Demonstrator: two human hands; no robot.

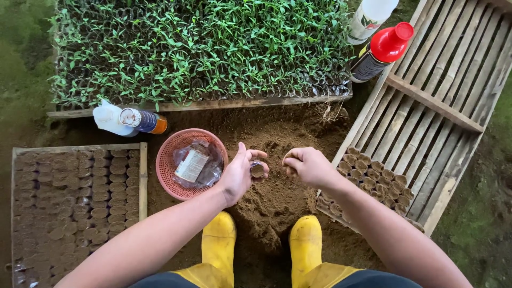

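Yellow boots (218, 240) stood at the soil heap (277, 181). Left hand (240, 173) gripped a small soil-filled pot (257, 170) above the heap. Right hand (309, 166) was closed, pinching soil, beside the slatted tray (426, 106) of filled pots.

big tray of green seedlings (202, 50) up top; pink basket (168, 160) with a plastic packet inside; red-capped bottle (385, 50) by the bamboo rack (442, 101); yellow boots (218, 245) below
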